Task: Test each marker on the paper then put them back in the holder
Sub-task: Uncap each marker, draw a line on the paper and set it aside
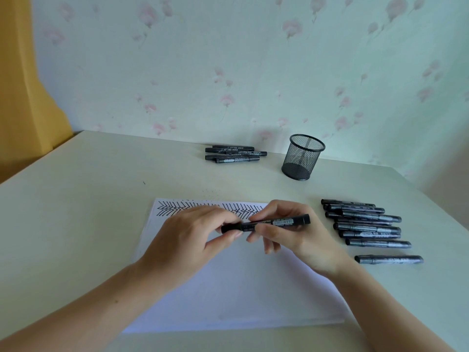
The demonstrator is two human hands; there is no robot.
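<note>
Both hands hold one black marker (279,221) level above the white paper (228,295). My left hand (193,232) pinches its cap end at the left. My right hand (286,232) grips the barrel. The cap sits on the marker. Rows of black zigzag strokes (203,208) cover the paper's far edge. The black mesh holder (302,157) stands empty at the back right. Several markers (365,224) lie in a loose row to the right of the paper. Another small pile of markers (234,154) lies at the back near the wall.
The cream table (76,212) meets a flowered wall behind the holder. A yellow curtain (25,85) hangs at the far left. One marker (388,259) lies apart near the table's right edge.
</note>
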